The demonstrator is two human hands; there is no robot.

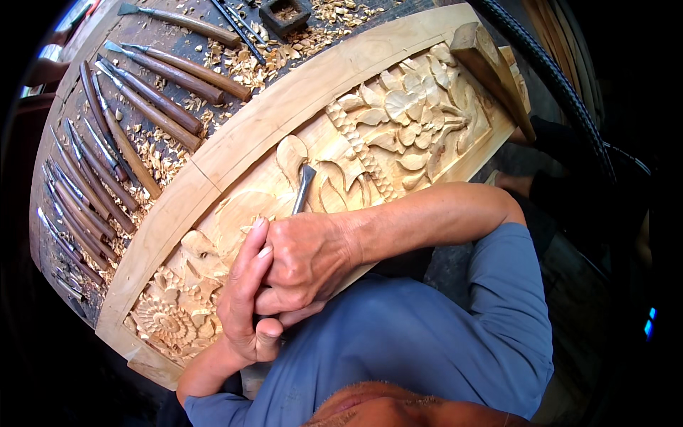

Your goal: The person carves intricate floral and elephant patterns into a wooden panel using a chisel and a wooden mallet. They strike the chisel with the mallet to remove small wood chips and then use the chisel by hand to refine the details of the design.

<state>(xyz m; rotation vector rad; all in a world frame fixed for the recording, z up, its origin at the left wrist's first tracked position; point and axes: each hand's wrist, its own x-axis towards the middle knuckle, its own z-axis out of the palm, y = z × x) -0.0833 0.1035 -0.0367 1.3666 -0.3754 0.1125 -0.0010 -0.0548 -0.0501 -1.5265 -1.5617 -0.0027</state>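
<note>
My right hand (302, 256) is closed in a fist around a carving chisel (304, 188). Only its steel blade shows, pointing up and away; the handle is hidden in the fist. The blade's end lies by a rounded, partly cut shape in a curved pale wooden panel (249, 117). My left hand (242, 302) presses against the fist from the left, its fingers stretched along it and its thumb lower down. Whether the left palm touches the handle is hidden. Carved flowers and leaves (413, 99) stand out at the panel's right, and a round carved flower (163, 320) at its left.
Several wood-handled chisels (153, 114) lie in a row on the dark bench beyond the panel, among wood shavings (238, 67). A dark square block (284, 16) sits farther back. A mallet-like wooden piece (491, 64) rests over the panel's right end, near a thick black braided hose (555, 78).
</note>
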